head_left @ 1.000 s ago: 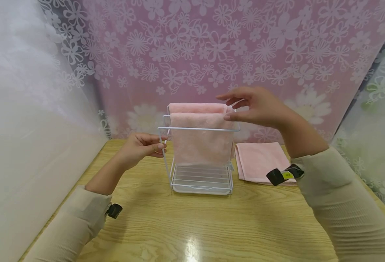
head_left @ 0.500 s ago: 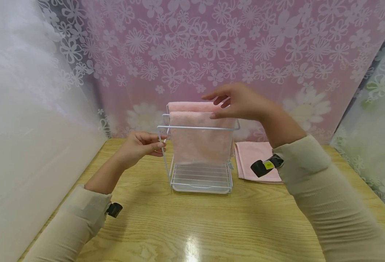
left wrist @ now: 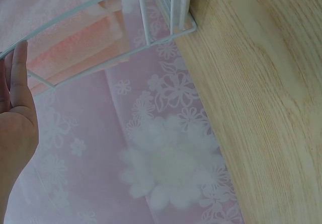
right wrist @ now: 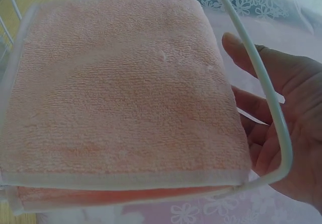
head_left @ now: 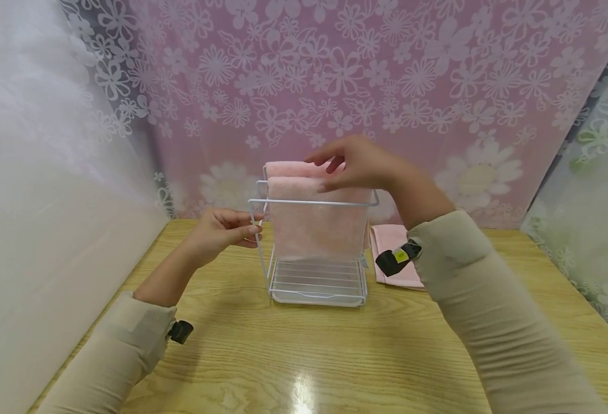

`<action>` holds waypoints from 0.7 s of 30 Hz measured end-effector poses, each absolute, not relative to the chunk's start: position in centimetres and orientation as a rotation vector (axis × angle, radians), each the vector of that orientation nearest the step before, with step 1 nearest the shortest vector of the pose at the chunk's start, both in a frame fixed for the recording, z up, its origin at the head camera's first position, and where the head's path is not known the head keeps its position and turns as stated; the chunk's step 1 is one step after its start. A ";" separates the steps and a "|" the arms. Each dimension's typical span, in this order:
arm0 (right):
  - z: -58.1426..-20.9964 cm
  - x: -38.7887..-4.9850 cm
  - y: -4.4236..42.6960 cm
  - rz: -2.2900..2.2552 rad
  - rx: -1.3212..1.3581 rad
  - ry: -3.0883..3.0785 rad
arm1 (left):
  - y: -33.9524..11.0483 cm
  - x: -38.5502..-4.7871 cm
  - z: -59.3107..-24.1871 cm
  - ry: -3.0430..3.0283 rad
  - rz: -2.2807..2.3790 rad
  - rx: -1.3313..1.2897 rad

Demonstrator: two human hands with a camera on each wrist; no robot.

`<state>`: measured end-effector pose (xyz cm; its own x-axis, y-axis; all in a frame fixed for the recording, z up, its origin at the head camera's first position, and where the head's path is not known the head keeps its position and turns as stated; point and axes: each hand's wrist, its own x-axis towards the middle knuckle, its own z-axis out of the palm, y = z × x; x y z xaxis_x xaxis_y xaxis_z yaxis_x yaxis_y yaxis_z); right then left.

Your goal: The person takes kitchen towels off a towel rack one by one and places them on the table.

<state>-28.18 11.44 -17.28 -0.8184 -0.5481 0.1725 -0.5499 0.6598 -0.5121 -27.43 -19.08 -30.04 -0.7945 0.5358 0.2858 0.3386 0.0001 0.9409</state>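
A white wire rack (head_left: 314,203) stands mid-table with a shallow tray at its base. My left hand (head_left: 218,236) pinches its left side wire between thumb and fingers; the left wrist view shows those fingers at the wire (left wrist: 70,19). Two folded pink towels hang over the rack's bars, a front towel (head_left: 316,233) and a rear towel (head_left: 285,169). Over their top edges is my right hand (head_left: 363,165), fingers loosely bent. In the right wrist view its thumb and fingers lie beside the hanging towel's (right wrist: 131,93) top fold; contact is hard to tell.
Another folded pink towel (head_left: 383,244) lies on the wooden table (head_left: 262,356) right of the rack, partly covered by the right wrist's camera. A pink flowered curtain (head_left: 304,69) rises behind the rack. Pale sheets flank both sides.
My right hand has moved left across the tops of the hanging towels, from their right end toward their middle. My left hand has stayed on the rack's side wire.
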 end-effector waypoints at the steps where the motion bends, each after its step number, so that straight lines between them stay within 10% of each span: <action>1: -17.3 -28.3 11.3 0.874 0.941 -2.866 | -19.1 -27.4 -30.0 2.108 1.901 0.932; 21: -17.7 -28.9 9.9 0.834 0.897 -2.946 | -19.0 -27.4 -29.9 2.089 1.908 0.924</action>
